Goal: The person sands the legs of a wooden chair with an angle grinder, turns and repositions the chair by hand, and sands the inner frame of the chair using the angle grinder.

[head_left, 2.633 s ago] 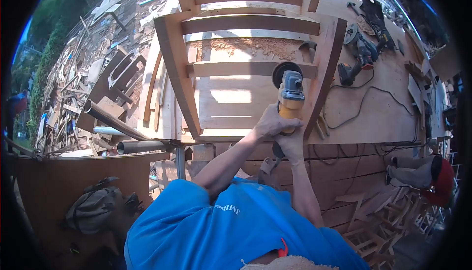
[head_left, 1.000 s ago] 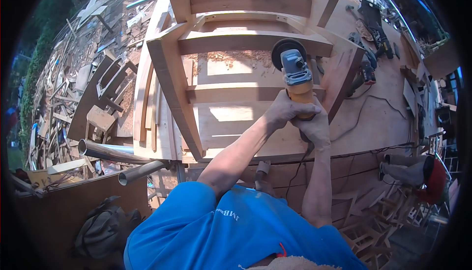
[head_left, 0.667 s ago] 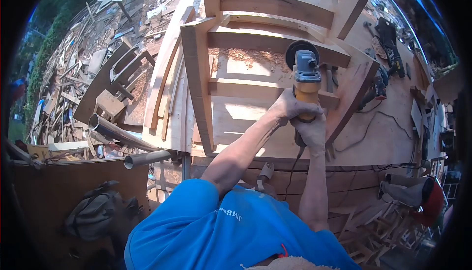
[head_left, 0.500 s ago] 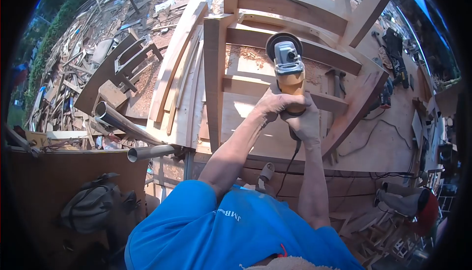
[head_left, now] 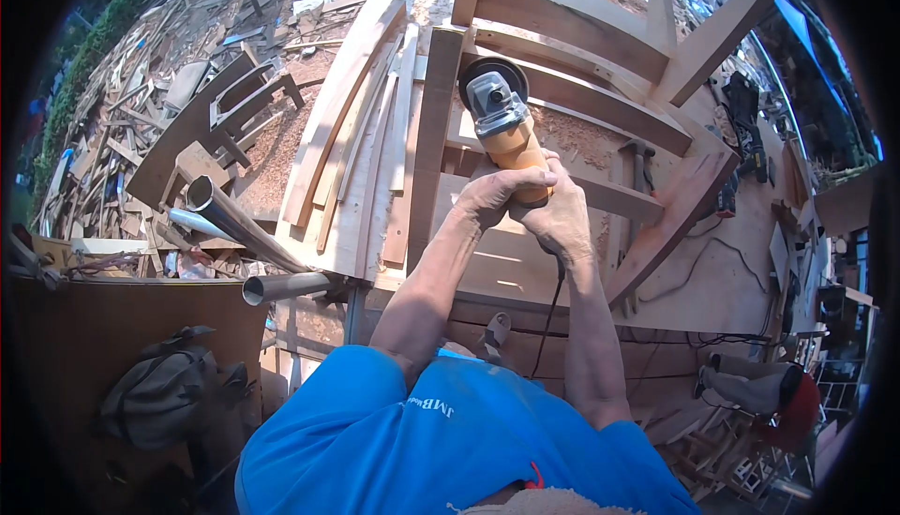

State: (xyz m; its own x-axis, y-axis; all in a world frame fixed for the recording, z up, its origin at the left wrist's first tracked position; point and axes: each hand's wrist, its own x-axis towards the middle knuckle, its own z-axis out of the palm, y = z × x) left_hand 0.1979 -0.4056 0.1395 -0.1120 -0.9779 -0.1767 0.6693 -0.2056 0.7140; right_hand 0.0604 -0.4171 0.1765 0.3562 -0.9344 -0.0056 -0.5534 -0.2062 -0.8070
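An angle grinder (head_left: pixel 514 145) with a yellow body, grey metal head and dark round disc is gripped in both my hands. My left hand (head_left: pixel 495 193) wraps its body from the left. My right hand (head_left: pixel 561 213) closes round the rear end, where a black cord hangs down. The grinder's head points forward and to the left, over a wooden frame (head_left: pixel 600 103) of legs and curved rails. Its disc is near the frame's left upright post (head_left: pixel 433 140); whether they touch I cannot tell.
Long wooden strips (head_left: pixel 347 131) lie left of the frame. A hammer (head_left: pixel 641 164) rests among shavings on the right, with a cordless drill (head_left: pixel 727 198) beyond. Metal pipes (head_left: pixel 286 287) jut out at the left edge. A person in a red top (head_left: pixel 795 412) is at the lower right.
Both my hands have swung the grinder leftward, and its head now leans left toward the frame's post. The view has shifted slightly, so the frame sits a little further right.
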